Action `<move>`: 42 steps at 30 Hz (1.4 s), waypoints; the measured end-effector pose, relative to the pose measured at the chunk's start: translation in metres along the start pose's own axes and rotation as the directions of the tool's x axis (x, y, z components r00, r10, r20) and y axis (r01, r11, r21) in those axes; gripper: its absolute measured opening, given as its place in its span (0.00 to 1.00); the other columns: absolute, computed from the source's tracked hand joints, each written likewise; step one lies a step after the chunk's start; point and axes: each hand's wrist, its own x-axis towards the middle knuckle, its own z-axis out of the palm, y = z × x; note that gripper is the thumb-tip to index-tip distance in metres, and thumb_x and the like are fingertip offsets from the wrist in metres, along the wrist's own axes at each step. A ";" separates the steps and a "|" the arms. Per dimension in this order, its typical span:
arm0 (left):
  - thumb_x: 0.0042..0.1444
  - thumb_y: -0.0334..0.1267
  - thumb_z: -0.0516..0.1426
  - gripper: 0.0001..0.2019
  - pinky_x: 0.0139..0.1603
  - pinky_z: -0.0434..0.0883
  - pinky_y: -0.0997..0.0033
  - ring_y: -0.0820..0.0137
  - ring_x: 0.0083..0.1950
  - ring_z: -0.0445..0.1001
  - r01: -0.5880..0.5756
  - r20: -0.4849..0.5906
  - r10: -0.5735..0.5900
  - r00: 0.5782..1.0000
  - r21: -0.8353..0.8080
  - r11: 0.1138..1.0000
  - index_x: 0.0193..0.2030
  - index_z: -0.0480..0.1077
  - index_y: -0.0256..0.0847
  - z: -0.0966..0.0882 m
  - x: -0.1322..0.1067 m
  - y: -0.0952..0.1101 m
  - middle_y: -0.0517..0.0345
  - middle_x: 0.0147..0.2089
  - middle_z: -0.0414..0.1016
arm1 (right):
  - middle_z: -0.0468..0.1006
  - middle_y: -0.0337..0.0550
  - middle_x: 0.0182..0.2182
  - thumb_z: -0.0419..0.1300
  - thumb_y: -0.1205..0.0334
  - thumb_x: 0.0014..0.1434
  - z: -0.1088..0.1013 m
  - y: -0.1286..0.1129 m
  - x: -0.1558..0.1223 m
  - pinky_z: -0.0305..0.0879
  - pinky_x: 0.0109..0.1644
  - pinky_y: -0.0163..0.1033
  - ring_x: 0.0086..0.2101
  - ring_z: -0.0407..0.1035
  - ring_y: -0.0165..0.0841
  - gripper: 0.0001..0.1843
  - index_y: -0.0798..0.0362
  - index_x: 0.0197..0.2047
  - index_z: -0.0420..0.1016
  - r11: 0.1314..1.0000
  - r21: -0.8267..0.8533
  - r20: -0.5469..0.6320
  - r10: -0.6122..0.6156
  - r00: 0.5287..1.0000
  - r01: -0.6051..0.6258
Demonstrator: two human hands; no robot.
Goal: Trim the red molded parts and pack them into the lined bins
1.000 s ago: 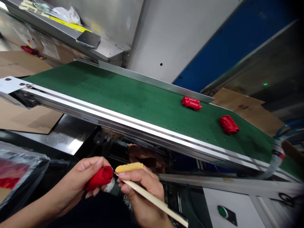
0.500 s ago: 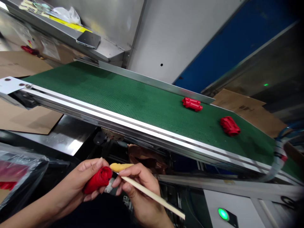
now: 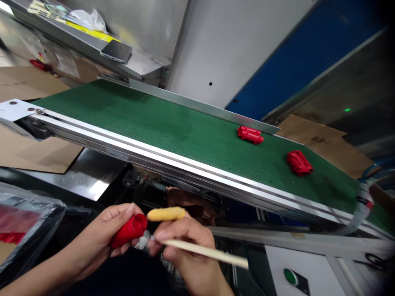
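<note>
The roll of red material [image 3: 129, 231] sits low in the middle of my feed, clasped in a narrow, firm hold by the left hand [image 3: 92, 235]. It looks soft and tightly wound, with a spiral end. Just beside it, the right hand [image 3: 182, 246] is closed around a thin pale wooden stick [image 3: 210, 252] that runs out toward the lower right. A smooth yellow tubular piece [image 3: 166, 213] lies along the top of that hand, though blur on this feed means I can't be sure whether it is pinched or only resting there. A crumpled whitish scrap [image 3: 142, 241] shows between the hands. From here, I'd worry that the slick, slender stick could slip or swing if the right hand's fingers shift, and that the springy roll could loosen if the left hand eases. Above the hands, an aluminium side rail [image 3: 154, 150] edges a finely dimpled green conveyor belt [image 3: 154, 123], which carries two red pieces [image 3: 250, 135] [image 3: 299, 163] toward the right. At lower left, a clear plastic bag [image 3: 31, 213] holds more red material.
</note>
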 end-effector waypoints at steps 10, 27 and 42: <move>0.57 0.62 0.65 0.25 0.21 0.53 0.81 0.77 0.21 0.64 0.031 0.029 -0.029 0.999 -0.059 0.998 0.38 0.75 0.38 -0.001 -0.001 -0.001 0.55 0.24 0.76 | 0.82 0.47 0.46 0.68 0.69 0.65 0.001 -0.004 0.008 0.75 0.48 0.37 0.43 0.77 0.35 0.14 0.52 0.54 0.81 0.868 -0.428 0.047 -0.256 0.965 0.252; 0.65 0.62 0.56 0.26 0.23 0.58 0.78 0.75 0.23 0.65 -0.148 0.063 0.138 0.988 0.224 0.963 0.38 0.76 0.38 -0.010 0.004 0.001 0.54 0.27 0.75 | 0.80 0.43 0.38 0.64 0.64 0.68 0.000 0.005 0.011 0.73 0.42 0.38 0.38 0.75 0.34 0.10 0.49 0.51 0.82 0.820 -0.570 -0.167 -0.181 0.969 0.055; 0.64 0.57 0.60 0.19 0.31 0.67 0.76 0.71 0.30 0.71 -0.260 0.056 0.259 0.964 0.376 0.889 0.39 0.79 0.42 -0.018 0.001 0.011 0.55 0.31 0.76 | 0.73 0.36 0.25 0.60 0.48 0.71 -0.020 0.007 0.022 0.57 0.26 0.32 0.24 0.64 0.28 0.17 0.52 0.39 0.78 0.807 -0.538 -0.182 0.168 0.969 -0.241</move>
